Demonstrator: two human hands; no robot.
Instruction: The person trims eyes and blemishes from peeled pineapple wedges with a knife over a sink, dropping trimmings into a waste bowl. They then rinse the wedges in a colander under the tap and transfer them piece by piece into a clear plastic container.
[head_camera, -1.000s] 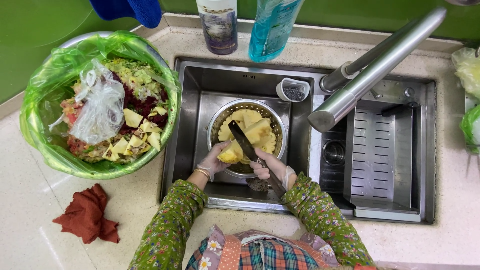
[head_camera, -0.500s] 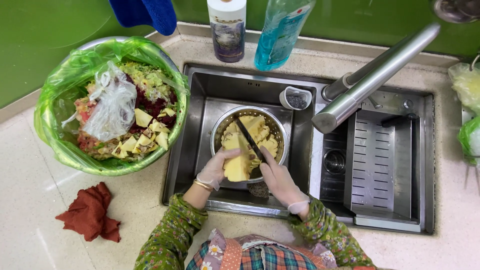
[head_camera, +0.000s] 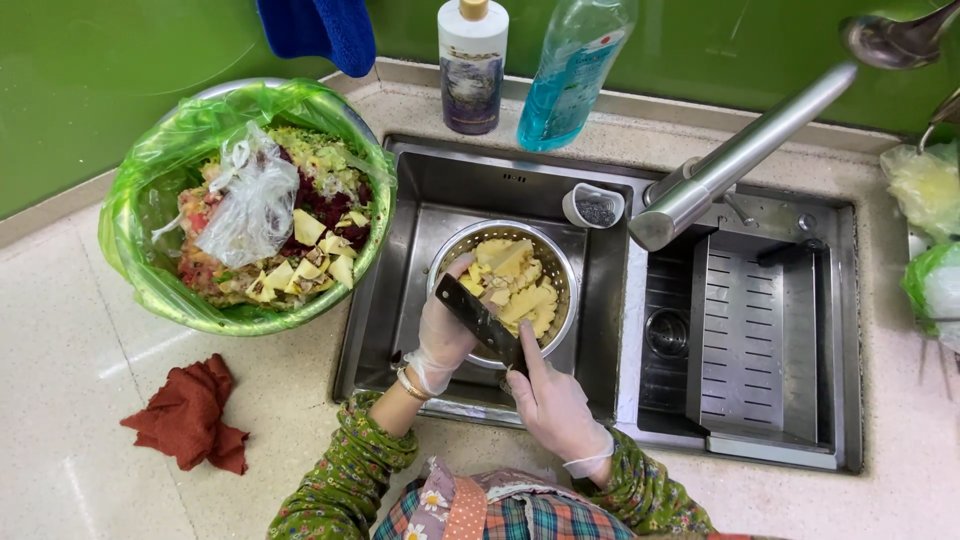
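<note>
1. Far to the left of the left hand (head_camera: 440, 340), a red cloth (head_camera: 190, 415) lies on the pale speckled counter (head_camera: 60, 330), and a green-bagged bowl (head_camera: 245, 205) holds scraps.
2. The gloved left hand curls over the near rim of a metal colander (head_camera: 505, 292) in the sink (head_camera: 430, 200); what it grips cannot be told.
3. The right hand (head_camera: 555, 405) is closed on a dark knife (head_camera: 480, 320), blade reaching left over the yellow fruit pieces (head_camera: 515, 285).
4. The fruit looks soft, wet and slippery, best pinched at its firm edges.
5. Further right stands a steel tap (head_camera: 740, 155), against a green wall (head_camera: 100, 90).
</note>
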